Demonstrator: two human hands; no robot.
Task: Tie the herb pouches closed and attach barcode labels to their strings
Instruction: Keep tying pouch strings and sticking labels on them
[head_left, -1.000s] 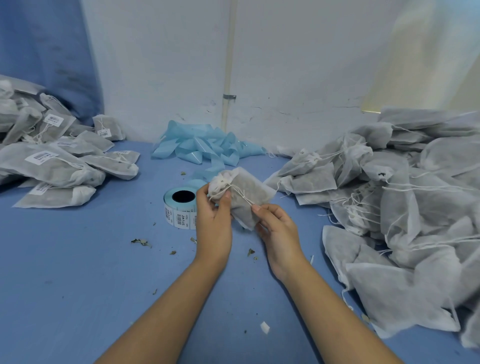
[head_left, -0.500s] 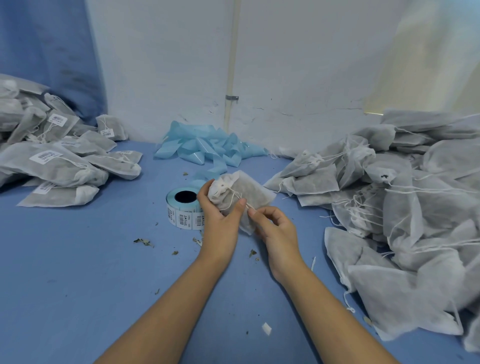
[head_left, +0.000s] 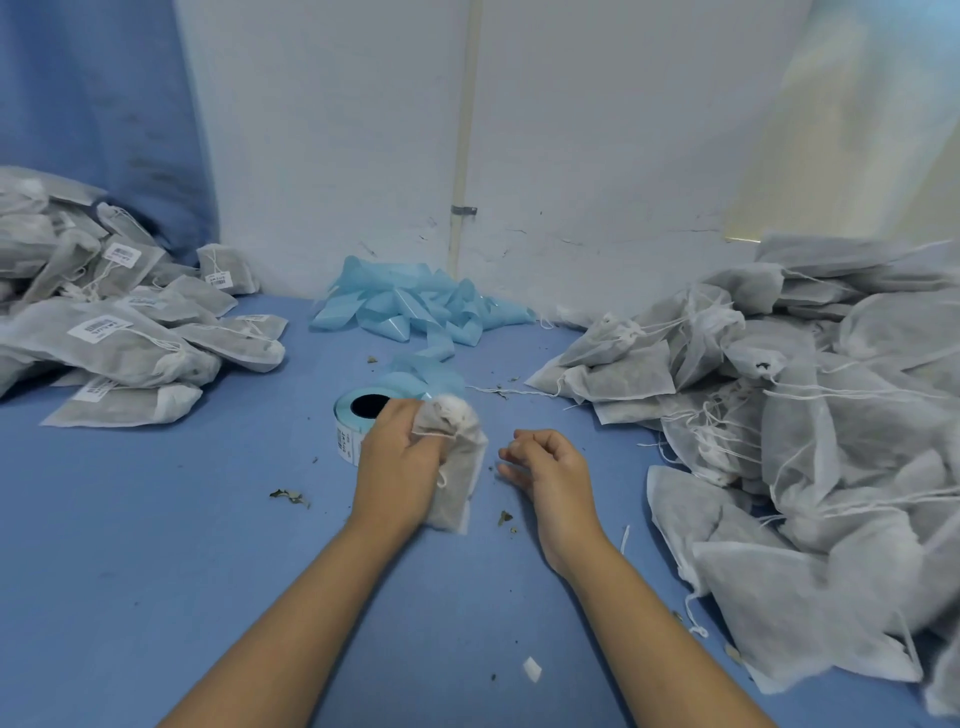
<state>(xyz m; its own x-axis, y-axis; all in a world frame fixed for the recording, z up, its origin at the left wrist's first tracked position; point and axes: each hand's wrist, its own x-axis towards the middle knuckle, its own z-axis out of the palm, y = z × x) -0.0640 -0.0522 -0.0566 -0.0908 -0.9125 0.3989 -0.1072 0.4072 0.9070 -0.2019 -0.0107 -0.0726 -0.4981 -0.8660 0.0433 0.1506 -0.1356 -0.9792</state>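
Two bare forearms in view, left hand and right hand both ungloved. No sleeves reach the visible part of either arm (bare from the bottom edge of the view up to the wrists). No rings, watch or wristbands visible; the nails that show are short and unpainted.
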